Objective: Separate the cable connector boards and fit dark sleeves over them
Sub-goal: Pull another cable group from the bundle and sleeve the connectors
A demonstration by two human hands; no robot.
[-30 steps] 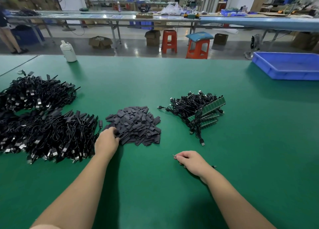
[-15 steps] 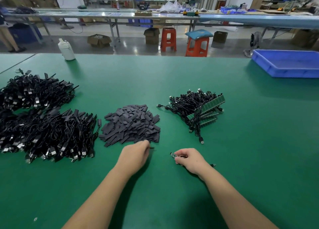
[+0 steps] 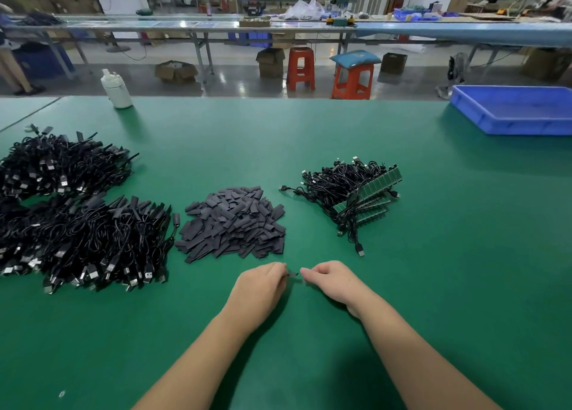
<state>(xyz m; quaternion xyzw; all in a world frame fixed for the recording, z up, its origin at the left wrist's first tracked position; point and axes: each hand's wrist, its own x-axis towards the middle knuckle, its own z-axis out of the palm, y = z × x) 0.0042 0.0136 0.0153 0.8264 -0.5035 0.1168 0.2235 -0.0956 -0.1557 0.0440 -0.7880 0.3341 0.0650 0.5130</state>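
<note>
1. Meeting just above the green tabletop, the two hands nearly touch; a small dark sleeve piece shows between their fingertips, near the tabletop's front middle.
2. The left hand has its fingers curled and pinches the dark piece at its left end.
3. The right hand has its fingers curled too, pinching something small and pale at the piece's right end; what it is, I cannot tell.
4. Just beyond the hands lies a heap of flat dark grey sleeves.
5. To the right of that heap sits a bundle of black cables joined to strips of green connector boards.
6. Far left, two large piles of black USB cables lie spread out.
7. A white plastic bottle stands at the far left edge, and a blue plastic tray rests at the far right.
</note>
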